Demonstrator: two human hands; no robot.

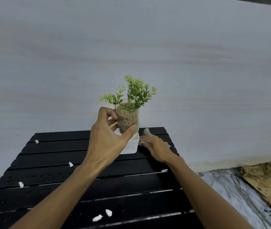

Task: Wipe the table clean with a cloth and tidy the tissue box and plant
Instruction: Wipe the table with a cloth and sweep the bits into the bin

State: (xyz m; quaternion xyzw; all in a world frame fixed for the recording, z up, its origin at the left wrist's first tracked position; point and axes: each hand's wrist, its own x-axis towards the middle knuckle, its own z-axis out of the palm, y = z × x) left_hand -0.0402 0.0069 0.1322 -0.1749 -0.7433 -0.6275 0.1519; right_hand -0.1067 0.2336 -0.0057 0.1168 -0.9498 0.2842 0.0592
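- Black slatted table (48,162) filled the lower left & centre of the frame; its far edge met a pale grey wall (148,47).
- Plant (134,93), w/ small green leaves, stood in a clear glass (128,119) filled w/ brown pebbles. It was in the centre of the frame, slightly tilted, and raised over the far part of the tissue box.
- Left hand (108,138) grasped this glass: thumb curled under the lower right side, the other fingers wrapped on the upper left side. Whether the glass bottom touched the box top, I could not tell.
- Tissue box (131,146) was white, on the table near the far edge, just below centre of the frame. It was partly hidden behind the left hand.
- Cloth (147,132), greyish & crumpled, lay on the table just right of the box. Parts of it stuck out above & at both sides of the hand.
- Right hand (156,146) rested palm-down on the cloth, fingers rather straight & released, not clenched. The fingertips pointed to the right side of the box, very near to it.
- White scraps (108,212) were spread on the table: two at bottom centre, others at the left, in the middle & near the right edge.
- Marble-pattern floor (230,187) showed at lower right, w/ brown torn cardboard (266,177) on it at the right edge of the frame.
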